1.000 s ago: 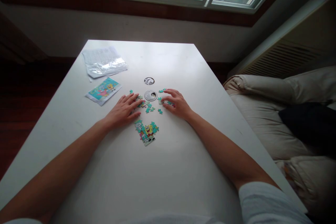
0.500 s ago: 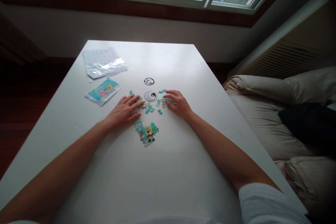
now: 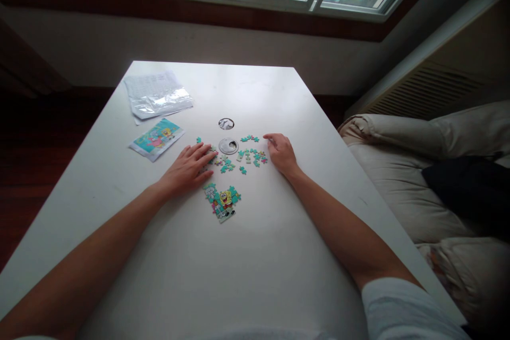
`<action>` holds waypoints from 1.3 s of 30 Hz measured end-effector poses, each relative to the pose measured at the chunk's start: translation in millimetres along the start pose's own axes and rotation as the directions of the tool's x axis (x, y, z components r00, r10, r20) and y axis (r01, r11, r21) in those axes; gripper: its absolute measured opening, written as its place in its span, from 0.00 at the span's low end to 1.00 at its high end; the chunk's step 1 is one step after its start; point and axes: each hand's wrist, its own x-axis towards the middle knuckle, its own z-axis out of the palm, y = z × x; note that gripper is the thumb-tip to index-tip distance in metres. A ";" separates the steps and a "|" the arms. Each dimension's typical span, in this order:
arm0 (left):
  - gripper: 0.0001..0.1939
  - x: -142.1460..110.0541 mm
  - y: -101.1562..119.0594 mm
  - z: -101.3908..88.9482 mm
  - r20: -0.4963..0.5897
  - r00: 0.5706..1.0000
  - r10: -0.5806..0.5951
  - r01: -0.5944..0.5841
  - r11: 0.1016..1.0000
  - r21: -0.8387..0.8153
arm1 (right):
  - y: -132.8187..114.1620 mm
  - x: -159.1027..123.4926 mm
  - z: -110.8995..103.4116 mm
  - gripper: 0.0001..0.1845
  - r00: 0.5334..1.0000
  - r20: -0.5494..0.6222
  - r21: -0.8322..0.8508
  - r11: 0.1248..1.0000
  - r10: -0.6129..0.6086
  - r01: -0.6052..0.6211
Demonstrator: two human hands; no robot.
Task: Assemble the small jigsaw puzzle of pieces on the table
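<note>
My left hand (image 3: 189, 166) lies flat with its fingers spread, its fingertips at the left side of the loose puzzle pieces and hiding some of them. To the right of the pieces rests my right hand (image 3: 282, 154), its index finger stretched out and the other fingers bent; I see nothing held in it. Loose jigsaw pieces (image 3: 227, 166), mostly turquoise, lie between the hands. Another group of pieces (image 3: 255, 156) is beside my right fingers. Nearer to me is a partly joined puzzle (image 3: 223, 202) showing a yellow cartoon figure and a turquoise one.
A picture card (image 3: 157, 138) with the cartoon scene lies left on the white table (image 3: 255, 276). Behind it are papers with a clear plastic bag (image 3: 159, 95). Two round fittings, one a metal ring (image 3: 228, 146), sit in the tabletop. A cushioned sofa (image 3: 390, 186) stands at the right.
My right hand has drawn back to the right, off the pieces it partly covered, and those pieces now show. My left hand stays almost where it was.
</note>
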 end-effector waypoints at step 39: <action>0.21 -0.6 -3.8 -7.8 -0.202 0.971 -0.131 0.138 0.990 0.020 | -33.5 -21.0 -6.2 0.19 0.860 0.297 0.060 0.907 -0.414 0.416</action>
